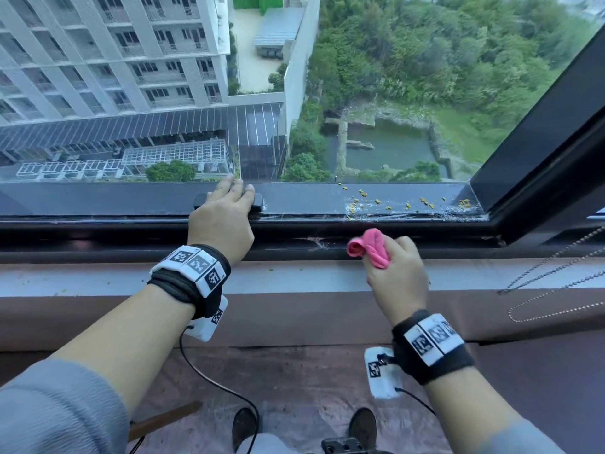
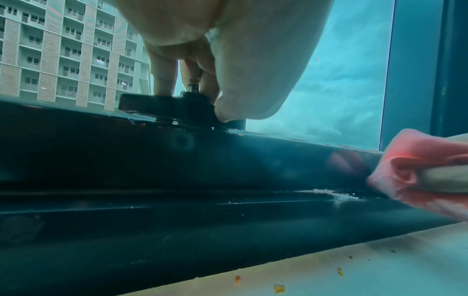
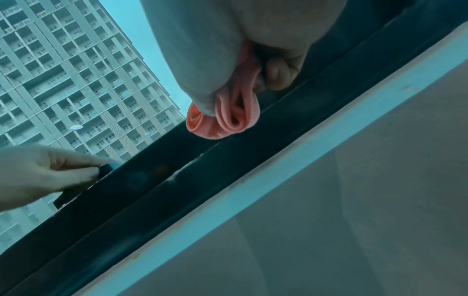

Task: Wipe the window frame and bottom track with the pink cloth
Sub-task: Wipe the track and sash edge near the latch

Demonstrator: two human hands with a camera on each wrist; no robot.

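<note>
The pink cloth (image 1: 370, 248) was bunched into a tight roll in the right hand (image 1: 397, 276), whose fingers (image 3: 281, 74) were curled round it, with a rolled end sticking out past the thumb toward the left. In the right wrist view the folds of the cloth hung just above the dark bottom track (image 1: 409, 239); whether they touched it could not be told. The left wrist view showed the cloth beside a smear of pale dust (image 2: 334, 193) lying in the track groove.

The left hand (image 1: 222, 221) lay over the black window handle (image 1: 258, 202) on the lower rail of the window frame (image 1: 327, 198), its fingers (image 2: 164, 74) reaching down around the handle's post and the thumb pressed against the handle's base. Further right along that rail, yellow crumbs (image 1: 363, 194) and whitish grit were scattered as far as the corner, where the frame's dark upright (image 1: 540, 132) rose at a slant.

Below the track ran a pale sill (image 1: 294, 276) with a few specks on it. A bead chain (image 1: 556, 283) looped down at the right edge. Both wrists wore black bands with printed square markers.
</note>
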